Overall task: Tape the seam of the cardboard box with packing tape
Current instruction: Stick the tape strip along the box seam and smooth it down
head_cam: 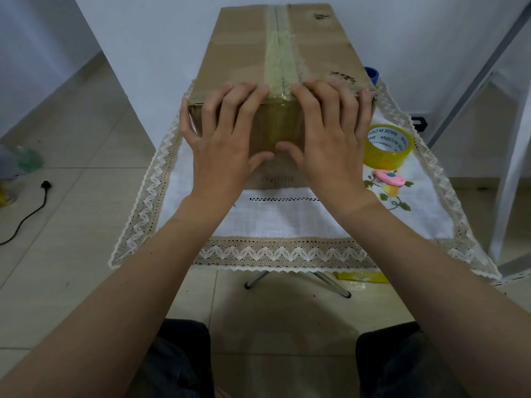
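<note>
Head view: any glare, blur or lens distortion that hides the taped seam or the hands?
Head view: dim, even light, no hard shadows; a glint on the clear packing tape at the near edge of the brown cardboard box; left hand and right hand sharp; print on the yellow tape roll readable; wide-angle stretch swells the forearms.

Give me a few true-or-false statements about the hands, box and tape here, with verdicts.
1. The left hand and right hand both press on the cardboard box at its near end. True.
2. The tape roll is held in the right hand. False: it lies on the tablecloth, right of the box.
3. A strip of tape runs along the box's top seam. True.
4. The pink oval object lies on top of the box. False: it lies on the tablecloth, in front of the roll.
</note>
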Available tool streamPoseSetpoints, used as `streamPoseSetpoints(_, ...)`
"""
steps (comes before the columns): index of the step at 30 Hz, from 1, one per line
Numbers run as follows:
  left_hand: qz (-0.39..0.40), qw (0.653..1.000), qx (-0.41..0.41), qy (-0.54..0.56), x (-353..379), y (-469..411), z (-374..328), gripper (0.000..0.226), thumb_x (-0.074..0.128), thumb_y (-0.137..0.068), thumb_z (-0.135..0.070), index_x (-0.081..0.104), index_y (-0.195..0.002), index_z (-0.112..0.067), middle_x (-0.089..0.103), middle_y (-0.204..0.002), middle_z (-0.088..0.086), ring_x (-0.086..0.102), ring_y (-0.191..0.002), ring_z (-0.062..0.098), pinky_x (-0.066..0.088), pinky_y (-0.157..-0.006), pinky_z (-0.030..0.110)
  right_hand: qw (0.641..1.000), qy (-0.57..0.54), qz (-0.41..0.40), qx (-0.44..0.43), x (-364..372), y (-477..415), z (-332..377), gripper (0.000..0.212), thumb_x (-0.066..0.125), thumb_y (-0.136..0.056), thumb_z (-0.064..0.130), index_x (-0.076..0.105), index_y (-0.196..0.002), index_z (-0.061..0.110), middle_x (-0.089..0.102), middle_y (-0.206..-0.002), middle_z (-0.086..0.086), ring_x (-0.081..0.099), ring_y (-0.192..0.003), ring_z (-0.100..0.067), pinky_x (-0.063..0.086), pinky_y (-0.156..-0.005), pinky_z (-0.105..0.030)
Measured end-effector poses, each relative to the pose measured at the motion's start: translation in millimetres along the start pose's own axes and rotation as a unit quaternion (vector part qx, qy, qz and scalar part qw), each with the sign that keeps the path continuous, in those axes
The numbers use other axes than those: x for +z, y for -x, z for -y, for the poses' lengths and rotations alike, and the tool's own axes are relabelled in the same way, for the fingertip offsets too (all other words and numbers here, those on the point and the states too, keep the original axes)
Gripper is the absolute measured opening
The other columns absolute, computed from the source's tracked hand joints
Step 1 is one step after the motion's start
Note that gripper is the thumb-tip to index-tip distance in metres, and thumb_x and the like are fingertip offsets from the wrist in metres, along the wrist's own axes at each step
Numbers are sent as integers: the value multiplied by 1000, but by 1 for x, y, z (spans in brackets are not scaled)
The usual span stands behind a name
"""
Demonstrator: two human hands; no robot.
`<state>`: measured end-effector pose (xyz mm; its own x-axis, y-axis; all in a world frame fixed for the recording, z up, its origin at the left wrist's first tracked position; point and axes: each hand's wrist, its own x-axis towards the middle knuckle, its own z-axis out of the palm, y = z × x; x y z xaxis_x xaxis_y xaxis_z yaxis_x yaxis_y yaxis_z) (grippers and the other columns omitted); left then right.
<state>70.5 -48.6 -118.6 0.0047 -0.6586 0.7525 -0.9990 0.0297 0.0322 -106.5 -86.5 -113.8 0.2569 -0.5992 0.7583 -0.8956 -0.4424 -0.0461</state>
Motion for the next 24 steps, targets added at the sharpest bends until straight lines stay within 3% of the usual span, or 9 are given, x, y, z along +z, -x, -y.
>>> streamPoseSetpoints(3, 18, 1000, 5, -6, -3, 0, 1, 124, 88, -53, -63, 29, -157, -31, 41, -157, -7, 26, -148, 18, 16, -119, 70, 999, 17, 38, -25, -4, 1, -5, 110, 82, -67, 60, 33, -157, 20, 43, -156, -8, 32, -150, -35, 9, -125, -60)
streamPoseSetpoints(5, 27, 1000, 6, -4, -4, -2, 2, 125, 88, -53, -65, 29, -158, -31, 41, -157, -7, 25, -148, 18, 16, -119, 70, 998, 13, 52, -31, -7, -1, -8, 114, 84, -63, 61, 32, -157, 21, 42, -156, -8, 31, -150, -34, 9, -125, -60)
streamPoseSetpoints(7, 36, 999, 2, 16, -7, -4, 2, 114, 84, -59, -66, 34, -156, -31, 43, -156, -8, 29, -147, 19, 16, -119, 67, 998, -15, 51, -24, -12, -4, -7, 100, 78, -70, 64, 39, -152, 23, 45, -152, -4, 35, -146, -33, 13, -125, -58)
streamPoseSetpoints(12, -4, 998, -42, 56, -22, -17, -11, 51, 50, -97, -68, 60, -133, -33, 60, -135, -13, 51, -129, 24, 21, -118, 59, 991, -112, 31, 59, -25, -24, -1, 44, 54, -95, 63, 65, -123, 30, 59, -125, 5, 48, -122, -29, 26, -111, -47)
streamPoseSetpoints(15, -4, 996, -72, 59, -27, -29, -20, 47, 42, -99, -70, 66, -116, -33, 65, -116, -12, 55, -116, 24, 27, -114, 53, 986, -138, 25, 91, -29, -37, 1, 36, 52, -96, 63, 71, -105, 33, 61, -111, 11, 48, -114, -27, 28, -98, -43)
streamPoseSetpoints(18, -22, 992, -88, 90, -26, -39, -21, 42, 50, -98, -66, 68, -103, -29, 67, -105, -11, 56, -106, 26, 35, -106, 46, 988, -119, 27, 91, -32, -44, 2, 33, 57, -95, 61, 70, -96, 31, 62, -104, 10, 46, -111, -28, 25, -88, -40)
streamPoseSetpoints(21, -20, 986, -94, 133, -25, -42, -22, 34, 58, -96, -59, 70, -99, -27, 66, -101, -9, 55, -103, 27, 40, -101, 45, 985, -133, 47, 95, -33, -49, -2, 30, 62, -93, 60, 70, -93, 31, 61, -101, 11, 43, -109, -26, 16, -81, -34)
streamPoseSetpoints(24, 2, 983, -89, 163, -30, -45, -18, 28, 61, -96, -53, 71, -99, -28, 61, -98, -14, 53, -104, 26, 34, -95, 38, 977, -173, 82, 94, -35, -54, -10, 24, 66, -92, 57, 75, -98, 35, 55, -99, 18, 40, -112, -22, 12, -78, -31)
